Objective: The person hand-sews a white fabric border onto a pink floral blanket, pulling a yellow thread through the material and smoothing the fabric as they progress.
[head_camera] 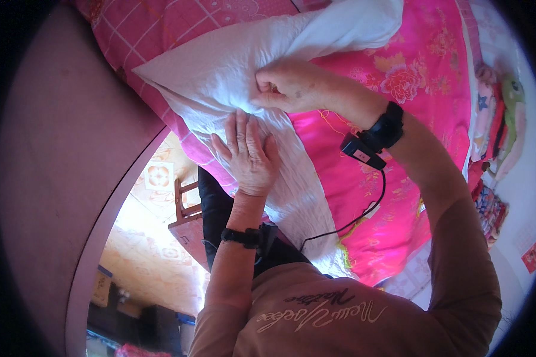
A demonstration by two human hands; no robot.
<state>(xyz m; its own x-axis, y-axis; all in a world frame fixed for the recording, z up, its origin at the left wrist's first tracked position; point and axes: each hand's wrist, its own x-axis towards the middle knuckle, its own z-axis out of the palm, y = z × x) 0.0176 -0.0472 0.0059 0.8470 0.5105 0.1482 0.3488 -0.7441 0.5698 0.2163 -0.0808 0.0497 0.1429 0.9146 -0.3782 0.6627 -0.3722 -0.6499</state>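
My left hand lies flat on a white cloth, fingers slightly spread and pointing away from me. Just beyond its fingertips, my right hand rests against the same cloth with thumb and fingers curled towards each other. Whether something small is pinched there is too hard to see. The white cloth is folded along the edge of a bright pink quilt cover with a flower pattern. Loose yellow thread trails over the pink fabric below my right wrist.
Pink checked bedding lies under the cloth. A black cable runs from the device at my right wrist across the fabric. A wooden stool stands on the tiled floor at left. Folded textiles and a green plush toy line the right side.
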